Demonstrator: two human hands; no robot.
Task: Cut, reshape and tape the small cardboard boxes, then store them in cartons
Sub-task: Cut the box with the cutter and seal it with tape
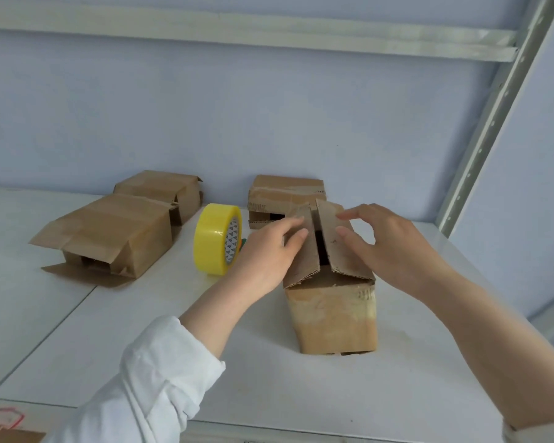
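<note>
Standing upright on the shelf [109, 330], right of centre, the box [333, 314] has both top flaps half raised with a gap between them. Left hand [266, 251] presses the left flap [304, 260], fingers straight and together. Right hand [394, 247] rests spread, slightly bent fingers on the right flap [341, 254]. Tape roll [216, 239] stands on edge just beside the left hand. Rear box [285, 190] sits behind.

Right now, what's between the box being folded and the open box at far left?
Head view: the yellow tape roll, standing on edge on the white shelf, just left of the left hand.
</note>
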